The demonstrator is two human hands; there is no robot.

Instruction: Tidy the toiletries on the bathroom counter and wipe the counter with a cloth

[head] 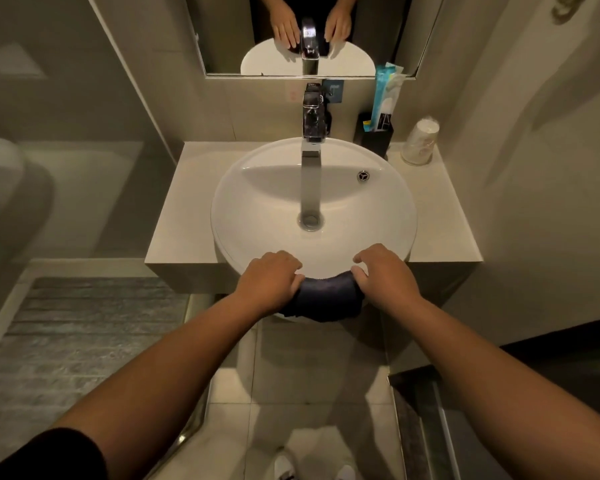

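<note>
A dark cloth (pixel 323 298) is draped over the near rim of the basin (pixel 257 209). It is gripped at its left end by the left hand (pixel 272 278) and at its right end by the right hand (pixel 383 275), fingers curled closed.

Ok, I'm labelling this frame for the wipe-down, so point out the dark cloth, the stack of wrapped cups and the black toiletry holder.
dark cloth (pixel 326 299): head view, middle of the fold hanging over the basin's front rim.
stack of wrapped cups (pixel 420 142): head view, side wall.
black toiletry holder (pixel 378 138): head view, front face.
</note>
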